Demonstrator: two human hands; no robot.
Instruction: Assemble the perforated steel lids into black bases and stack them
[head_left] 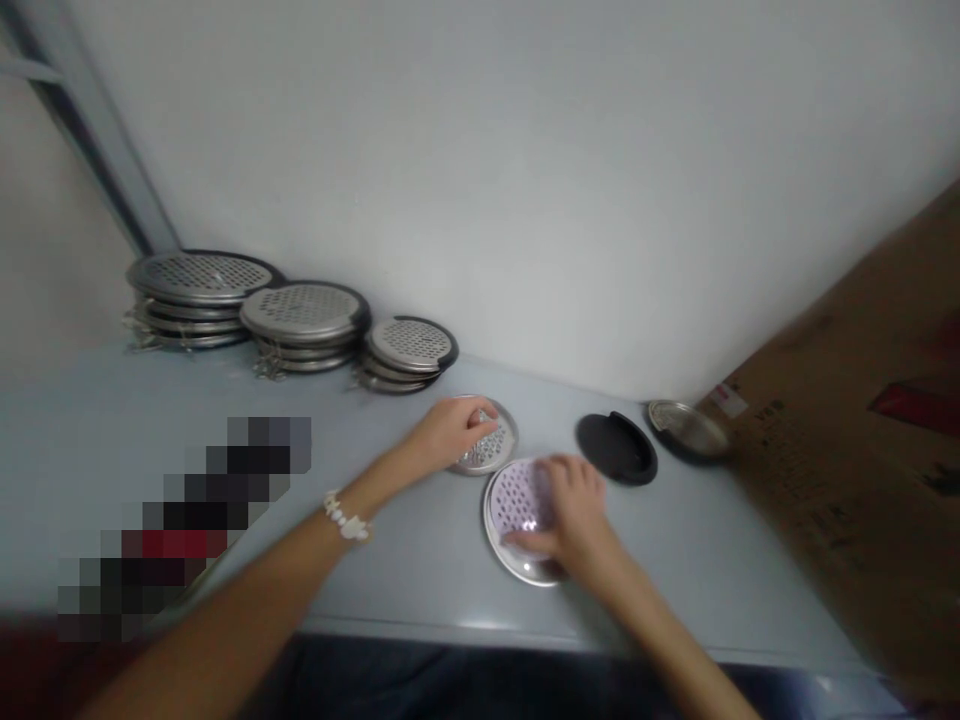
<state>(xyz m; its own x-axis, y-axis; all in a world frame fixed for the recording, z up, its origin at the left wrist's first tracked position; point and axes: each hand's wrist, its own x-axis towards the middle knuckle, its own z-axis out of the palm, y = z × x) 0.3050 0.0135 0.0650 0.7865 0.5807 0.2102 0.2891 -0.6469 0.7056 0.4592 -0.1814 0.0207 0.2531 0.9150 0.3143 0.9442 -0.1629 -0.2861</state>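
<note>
My left hand [459,432], with fingers curled into a pinch, is over a round perforated metal disc [501,450] lying on the table. What the fingertips hold, if anything, is hidden. My right hand [581,510] grips a second round perforated disc [517,500], which has a purple tint, thumb at its near edge and fingers over its right side. Beneath that disc shows a shiny round metal dish [529,575]. Just right of my hands lies a black round cover [615,448] with a raised rim.
Three stacks of perforated metal discs with black rims, a large one [202,280], a middle one [307,315] and a small one [412,345], stand along the wall. Another disc [690,432] leans by a cardboard box [847,450] at right. A pixelated patch covers the left side.
</note>
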